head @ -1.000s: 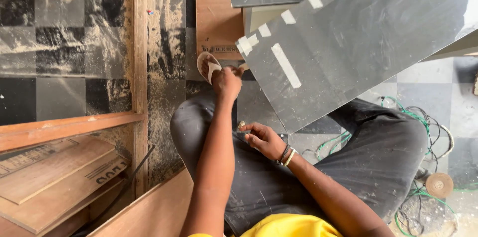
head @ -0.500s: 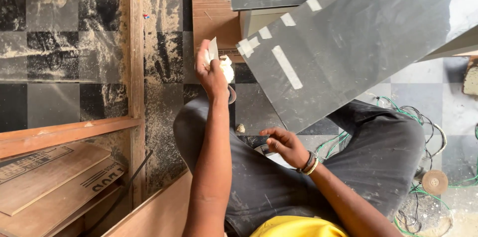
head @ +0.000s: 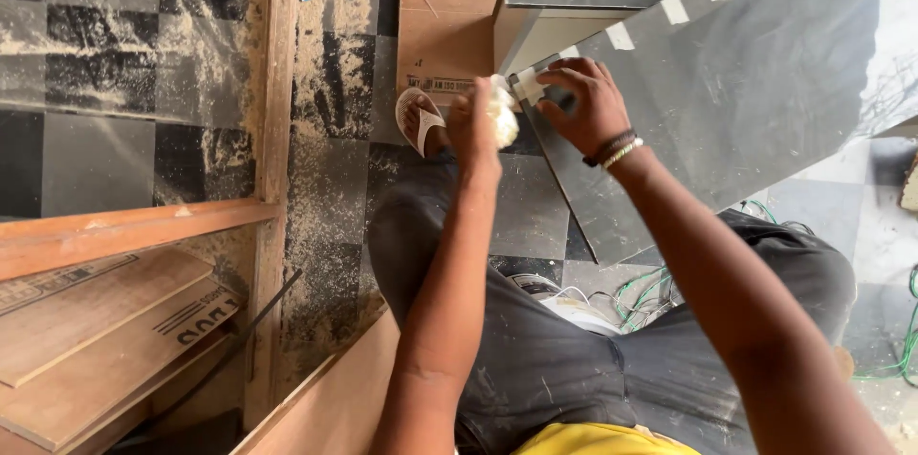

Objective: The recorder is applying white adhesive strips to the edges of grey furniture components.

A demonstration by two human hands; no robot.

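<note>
Seated person seen from above, on a dusty checkered floor [head: 115, 130]. A large grey laminate sheet [head: 755, 82], edged with white tape strips [head: 674, 9], slants down from upper right across the knees in dark trousers [head: 564, 359]. Wooden boards [head: 86, 340] are stacked at lower left, beside a timber frame [head: 273, 82]. A sandalled foot [head: 421, 120] rests just left of the sheet's corner. The right hand [head: 588, 106], with wrist bands [head: 617, 147], lies on that corner, fingers curled, pinching a tape strip. The left hand [head: 475, 120] is closed around a white wad [head: 501, 116], held against the same corner.
</note>
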